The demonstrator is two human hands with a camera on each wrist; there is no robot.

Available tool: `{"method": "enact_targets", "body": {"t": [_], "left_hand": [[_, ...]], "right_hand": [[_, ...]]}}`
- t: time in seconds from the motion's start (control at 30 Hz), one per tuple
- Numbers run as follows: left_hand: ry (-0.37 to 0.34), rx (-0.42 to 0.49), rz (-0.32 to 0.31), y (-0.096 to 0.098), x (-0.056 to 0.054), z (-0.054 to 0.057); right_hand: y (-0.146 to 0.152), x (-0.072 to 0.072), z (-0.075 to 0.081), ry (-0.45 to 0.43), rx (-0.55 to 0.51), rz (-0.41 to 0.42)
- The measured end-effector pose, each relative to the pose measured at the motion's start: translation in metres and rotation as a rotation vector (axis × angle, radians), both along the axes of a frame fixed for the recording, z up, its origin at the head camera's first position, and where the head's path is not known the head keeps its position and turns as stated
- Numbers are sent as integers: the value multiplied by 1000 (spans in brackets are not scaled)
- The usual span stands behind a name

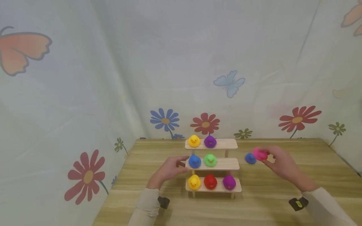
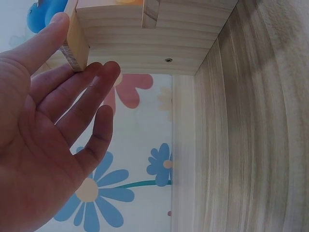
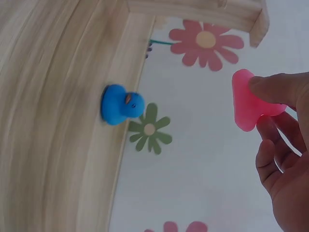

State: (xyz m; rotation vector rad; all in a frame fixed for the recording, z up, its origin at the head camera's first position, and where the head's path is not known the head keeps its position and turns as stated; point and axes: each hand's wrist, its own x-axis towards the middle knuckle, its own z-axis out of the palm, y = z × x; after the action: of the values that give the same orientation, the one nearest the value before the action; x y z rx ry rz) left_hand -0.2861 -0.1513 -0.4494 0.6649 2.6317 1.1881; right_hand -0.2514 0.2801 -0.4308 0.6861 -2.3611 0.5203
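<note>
A three-tier wooden display stand [image 1: 222,163] stands on the table. My left hand [image 1: 170,169] pinches the left end of its middle shelf, thumb above and fingers below, beside a blue rubber duck [image 1: 194,161]. In the right wrist view, my right hand [image 3: 285,140] holds a pink rubber duck [image 3: 244,101] between thumb and fingers, off the table. Another blue duck [image 3: 114,105] sits on the table, close to the pink one in the head view. A green duck [image 1: 210,160] shares the middle shelf.
The top shelf bears a yellow duck [image 1: 194,141] and a purple duck [image 1: 210,142]. On the bottom shelf are a yellow duck [image 1: 194,182], a red duck [image 1: 210,182] and a purple duck [image 1: 229,182]. A patterned cloth [image 1: 181,62] hangs behind the wooden table [image 1: 260,210].
</note>
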Motion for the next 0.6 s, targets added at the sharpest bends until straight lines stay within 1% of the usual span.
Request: {"method": "enact_targets", "body": {"t": [0.1,0.27,0.47,0.6], "left_hand": [[-3,-8,2,0,-1,0],[-7,-5,5,0,-2,1],[-5,-13,-2,0,-2,1],[-6,-10,1,0,-2,1]], "right_hand": [[8,-4,-4,-38,-2,-30],[20,-14,-14,-139,-27,-70],[29,-24,-29,-256,-55,-102],[34,-31,-41,-316,-69,-118]]}}
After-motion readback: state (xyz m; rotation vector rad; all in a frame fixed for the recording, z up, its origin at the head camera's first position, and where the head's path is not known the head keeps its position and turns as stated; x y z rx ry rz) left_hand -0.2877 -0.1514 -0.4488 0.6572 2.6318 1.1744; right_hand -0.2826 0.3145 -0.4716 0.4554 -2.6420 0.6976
